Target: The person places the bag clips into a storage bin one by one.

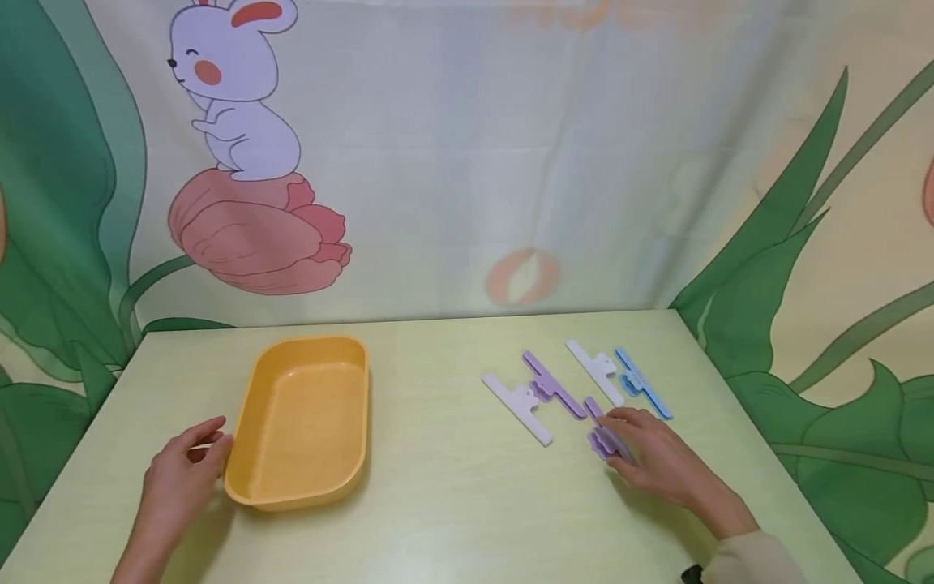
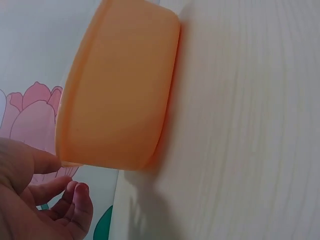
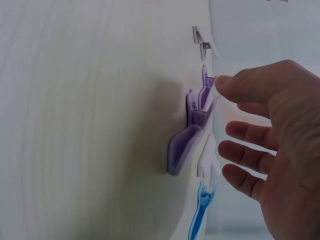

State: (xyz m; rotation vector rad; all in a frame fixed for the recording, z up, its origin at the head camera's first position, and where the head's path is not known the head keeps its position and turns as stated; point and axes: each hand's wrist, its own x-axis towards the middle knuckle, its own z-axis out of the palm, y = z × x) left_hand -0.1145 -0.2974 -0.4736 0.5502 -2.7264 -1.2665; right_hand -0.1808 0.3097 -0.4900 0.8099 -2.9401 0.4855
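Observation:
A purple bag clip (image 1: 602, 442) lies on the table under my right hand (image 1: 664, 466). In the right wrist view the right hand's fingers (image 3: 247, 155) are spread and loosely bent beside this clip (image 3: 184, 147), with no grip around it. Beyond it are a second purple clip (image 1: 556, 388), two white clips, one to the left (image 1: 520, 409) and one farther back (image 1: 594, 371), and a blue clip (image 1: 644, 384). My left hand (image 1: 178, 478) is at the left side of a yellow plastic tray (image 1: 306, 430), its thumb touching the rim and its other fingers loosely bent.
The pale wood-grain table (image 1: 438, 503) carries the tray on the left and the clips on the right. A cloth backdrop (image 1: 467, 162) with a printed rabbit and leaves hangs behind the table's back edge.

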